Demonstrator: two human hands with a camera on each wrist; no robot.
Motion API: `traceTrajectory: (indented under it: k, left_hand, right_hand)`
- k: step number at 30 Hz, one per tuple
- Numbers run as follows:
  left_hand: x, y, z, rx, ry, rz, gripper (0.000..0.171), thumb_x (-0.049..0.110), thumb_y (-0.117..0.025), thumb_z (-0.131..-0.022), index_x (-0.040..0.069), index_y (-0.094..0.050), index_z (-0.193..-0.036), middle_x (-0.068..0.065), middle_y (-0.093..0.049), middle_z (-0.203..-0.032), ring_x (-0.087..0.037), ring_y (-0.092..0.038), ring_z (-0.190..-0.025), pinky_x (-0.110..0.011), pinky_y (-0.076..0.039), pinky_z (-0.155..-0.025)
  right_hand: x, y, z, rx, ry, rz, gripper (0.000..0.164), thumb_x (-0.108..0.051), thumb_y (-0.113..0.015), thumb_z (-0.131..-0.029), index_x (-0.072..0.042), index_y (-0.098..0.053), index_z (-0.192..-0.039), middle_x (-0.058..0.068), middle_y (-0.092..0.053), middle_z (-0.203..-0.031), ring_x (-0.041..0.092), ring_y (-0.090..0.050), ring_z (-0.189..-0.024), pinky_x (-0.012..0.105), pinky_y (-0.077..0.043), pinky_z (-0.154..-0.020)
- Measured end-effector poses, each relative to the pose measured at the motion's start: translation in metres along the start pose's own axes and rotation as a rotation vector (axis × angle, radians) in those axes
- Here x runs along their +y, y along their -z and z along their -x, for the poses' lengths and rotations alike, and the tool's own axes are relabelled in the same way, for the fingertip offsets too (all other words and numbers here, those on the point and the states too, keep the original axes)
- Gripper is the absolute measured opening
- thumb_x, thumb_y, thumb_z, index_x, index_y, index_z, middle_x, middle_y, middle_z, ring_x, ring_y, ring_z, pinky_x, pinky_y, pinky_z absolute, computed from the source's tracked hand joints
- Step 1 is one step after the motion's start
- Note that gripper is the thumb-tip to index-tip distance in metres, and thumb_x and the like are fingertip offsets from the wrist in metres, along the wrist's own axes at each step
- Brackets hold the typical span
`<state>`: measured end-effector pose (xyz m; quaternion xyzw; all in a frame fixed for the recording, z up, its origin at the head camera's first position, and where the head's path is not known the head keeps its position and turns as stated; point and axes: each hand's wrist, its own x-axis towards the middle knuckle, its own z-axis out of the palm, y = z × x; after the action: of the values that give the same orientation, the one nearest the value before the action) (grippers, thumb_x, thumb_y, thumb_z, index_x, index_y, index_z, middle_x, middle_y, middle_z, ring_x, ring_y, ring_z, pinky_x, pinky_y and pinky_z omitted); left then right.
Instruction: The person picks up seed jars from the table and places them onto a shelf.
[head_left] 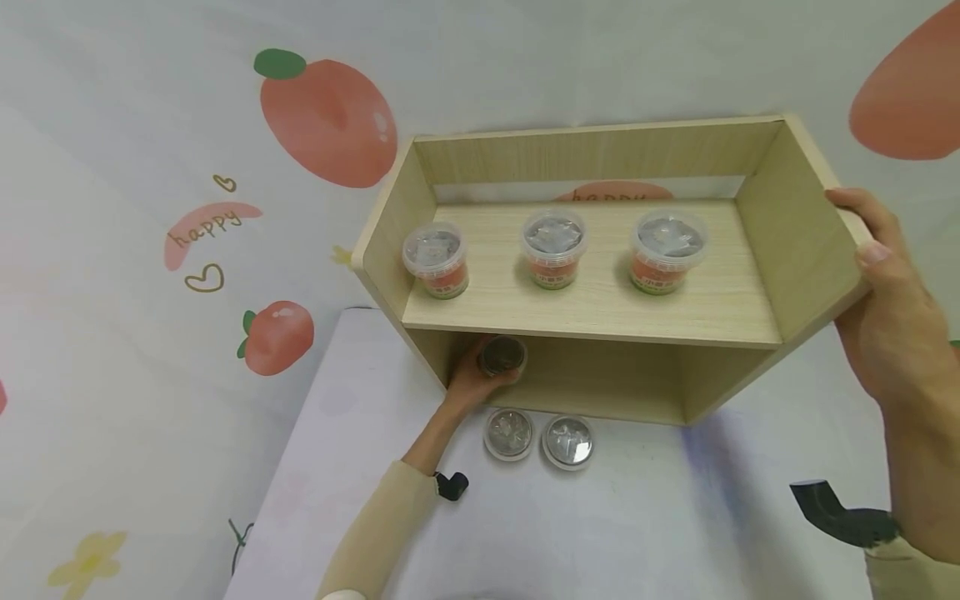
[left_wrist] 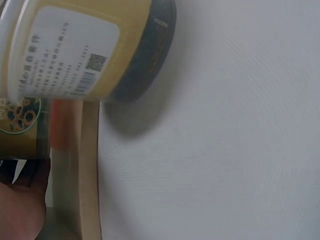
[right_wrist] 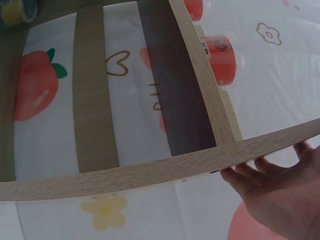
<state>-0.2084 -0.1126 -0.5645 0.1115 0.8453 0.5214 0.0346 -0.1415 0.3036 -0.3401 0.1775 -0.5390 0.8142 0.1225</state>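
Evidently our left hand [head_left: 472, 382] grips a tub [head_left: 502, 355] at the left end of the shelf [head_left: 607, 308]'s lower compartment [head_left: 607, 379]; our right hand [head_left: 896, 317] grips its right side panel [head_left: 798, 225]. A sharp pull there could topple the three upper tubs [head_left: 553, 254]. Our held tub looks yellow, with flower-like rings.

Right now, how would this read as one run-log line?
left hand: holds tub in lower compartment | right hand: grips shelf unit by right side | upper board: three tubs | table: two tubs
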Motion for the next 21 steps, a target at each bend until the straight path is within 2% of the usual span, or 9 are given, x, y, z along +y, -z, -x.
traceTrajectory:
  k: [8,16,21]
  left_hand:
    - [-0.010,-0.004,-0.003,0.008,-0.040,-0.003,0.075,0.025,-0.085,-0.079,0.016,-0.049,-0.144,-0.009,-0.053,-0.143,-0.027,-0.045,-0.136,-0.046,-0.034,-0.112]
    - [-0.013,-0.007,-0.001,0.015,0.004,-0.027,0.075,0.026,-0.086,-0.077,0.017,-0.051,-0.143,-0.007,-0.053,-0.143,-0.024,-0.045,-0.136,-0.042,-0.033,-0.113]
    - [-0.012,-0.008,0.000,0.009,0.021,-0.001,0.074,0.025,-0.086,-0.078,0.023,-0.052,-0.143,-0.003,-0.053,-0.144,-0.022,-0.044,-0.136,-0.041,-0.031,-0.114]
  right_hand:
    - [-0.001,-0.003,0.001,-0.037,0.002,-0.016,0.048,-0.009,-0.032,-0.101,-0.007,-0.035,-0.149,0.017,-0.033,-0.136,0.026,-0.038,-0.111,0.029,-0.039,-0.081]
    - [-0.002,-0.004,0.004,-0.034,0.005,0.007,0.047,-0.010,-0.032,-0.102,-0.007,-0.035,-0.149,0.017,-0.031,-0.135,0.026,-0.035,-0.110,0.029,-0.037,-0.079]
    - [-0.003,-0.005,0.004,-0.035,0.008,0.005,0.047,-0.011,-0.032,-0.102,-0.007,-0.035,-0.149,0.017,-0.030,-0.137,0.026,-0.035,-0.111,0.029,-0.036,-0.080]
